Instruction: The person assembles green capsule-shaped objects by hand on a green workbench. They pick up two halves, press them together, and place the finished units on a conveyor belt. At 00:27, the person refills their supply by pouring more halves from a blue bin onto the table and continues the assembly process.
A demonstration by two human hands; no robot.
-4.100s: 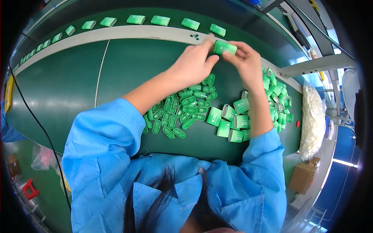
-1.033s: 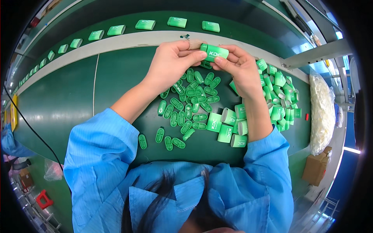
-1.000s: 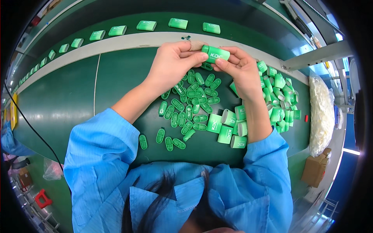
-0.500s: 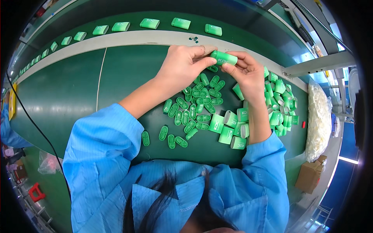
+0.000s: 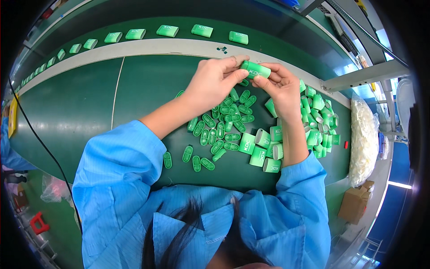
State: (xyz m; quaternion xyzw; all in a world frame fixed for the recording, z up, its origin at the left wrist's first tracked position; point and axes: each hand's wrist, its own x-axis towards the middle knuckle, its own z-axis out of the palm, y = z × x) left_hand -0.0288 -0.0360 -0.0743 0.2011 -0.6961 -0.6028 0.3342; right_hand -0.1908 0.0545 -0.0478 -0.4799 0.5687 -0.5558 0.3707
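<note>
A green plastic case point(image 5: 257, 70) with white lettering is held between both hands above the far part of the bench. My left hand point(image 5: 215, 80) closes its thumb and fingers on the case's darker left end. Around its right end curl the fingers of my right hand point(image 5: 282, 85), with the thumb on the near side. Below the hands lies a loose group of small oval green caps point(image 5: 220, 130). Hollow green sleeves point(image 5: 258, 156) lie right of the caps, and more sleeves point(image 5: 320, 116) are heaped beyond my right forearm.
Past the pale rail point(image 5: 170, 45), a row of green cases point(image 5: 202, 30) lies on a green belt. Tiny dark green bits point(image 5: 222, 50) sit on the rail. A clear bag of white pieces point(image 5: 363, 141) is at the right, above a cardboard box point(image 5: 355, 202).
The cases on the belt have shifted left. Both hands keep hold of the green case, its position only slightly lower and to the left in view.
</note>
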